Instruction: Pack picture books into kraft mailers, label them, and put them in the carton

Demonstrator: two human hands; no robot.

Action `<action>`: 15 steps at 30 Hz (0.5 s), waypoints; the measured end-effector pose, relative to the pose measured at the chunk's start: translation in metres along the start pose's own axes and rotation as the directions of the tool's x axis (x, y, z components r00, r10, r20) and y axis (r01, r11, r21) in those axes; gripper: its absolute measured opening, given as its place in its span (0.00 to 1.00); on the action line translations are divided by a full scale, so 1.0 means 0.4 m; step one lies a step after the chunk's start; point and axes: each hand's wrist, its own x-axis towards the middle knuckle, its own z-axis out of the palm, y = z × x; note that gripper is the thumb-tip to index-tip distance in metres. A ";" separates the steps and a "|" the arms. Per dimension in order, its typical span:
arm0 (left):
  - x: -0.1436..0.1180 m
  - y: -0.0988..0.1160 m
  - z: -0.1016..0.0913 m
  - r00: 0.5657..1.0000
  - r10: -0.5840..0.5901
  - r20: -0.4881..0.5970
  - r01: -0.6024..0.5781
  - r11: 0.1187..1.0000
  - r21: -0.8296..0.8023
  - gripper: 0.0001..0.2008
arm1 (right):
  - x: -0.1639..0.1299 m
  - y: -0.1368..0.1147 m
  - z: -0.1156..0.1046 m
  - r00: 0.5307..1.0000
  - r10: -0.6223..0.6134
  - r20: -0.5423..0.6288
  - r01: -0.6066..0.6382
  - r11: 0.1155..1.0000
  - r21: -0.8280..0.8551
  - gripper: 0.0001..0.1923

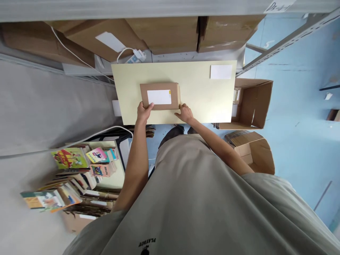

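Observation:
A small brown cardboard parcel (159,88) with a white label on top lies on a pale yellow table (199,95). My left hand (143,111) grips its near left corner, thumb on the top face. My right hand (183,112) rests against the parcel's near right corner, fingers touching its side. A second white label (221,71) lies loose at the table's far right corner.
Large cardboard boxes (164,33) fill the shelf behind the table, with a white cable and charger (136,55). Two open cartons (252,102) stand on the blue floor at the right. A rack of colourful books (79,170) stands at the lower left.

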 end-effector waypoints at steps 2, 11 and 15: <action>0.003 -0.001 0.007 1.000 -0.017 0.004 0.017 0.998 -0.054 0.30 | 0.000 -0.002 -0.004 0.999 -0.006 -0.038 0.005 1.000 -0.026 0.24; -0.050 0.031 0.020 0.996 -0.088 -0.016 0.082 0.970 -0.227 0.23 | -0.066 -0.018 -0.027 0.963 -0.044 -0.266 0.049 0.999 0.012 0.27; -0.089 0.062 0.014 1.000 0.027 0.016 -0.023 0.979 -0.201 0.27 | -0.113 -0.019 -0.072 0.881 -0.072 -0.468 0.121 0.990 0.077 0.26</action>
